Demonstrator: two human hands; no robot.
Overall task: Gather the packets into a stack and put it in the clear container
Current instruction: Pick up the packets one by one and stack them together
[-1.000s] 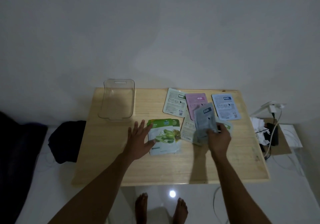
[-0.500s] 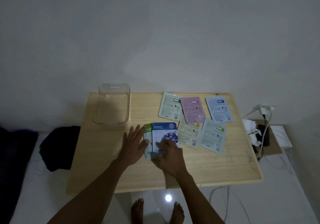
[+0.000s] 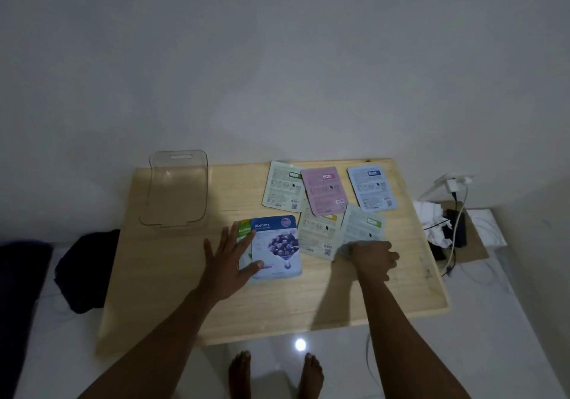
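A blueberry packet [image 3: 277, 246] lies face up on a green aloe packet [image 3: 243, 231], forming a small stack at the table's middle. My left hand [image 3: 229, 260] rests flat on the stack's left edge, fingers spread. My right hand [image 3: 371, 256] has its fingers curled on the near corner of a pale packet with a green label [image 3: 364, 227]. Beside it lies a yellow-label packet [image 3: 319, 232]. Behind are a pale green packet [image 3: 282, 188], a pink packet [image 3: 324, 189] and a blue packet [image 3: 371, 188]. The clear container [image 3: 175, 189] stands at the table's back left.
The wooden table [image 3: 185, 290] ends near my bare feet [image 3: 274, 374]. A dark cloth bundle [image 3: 86, 269] lies on the floor at left. White cloth, a dark device and charger cables [image 3: 453, 216] sit on the floor at right.
My right hand laid the blueberry packet on the stack, then moved right to the green-label packet. My left hand stayed on the stack.
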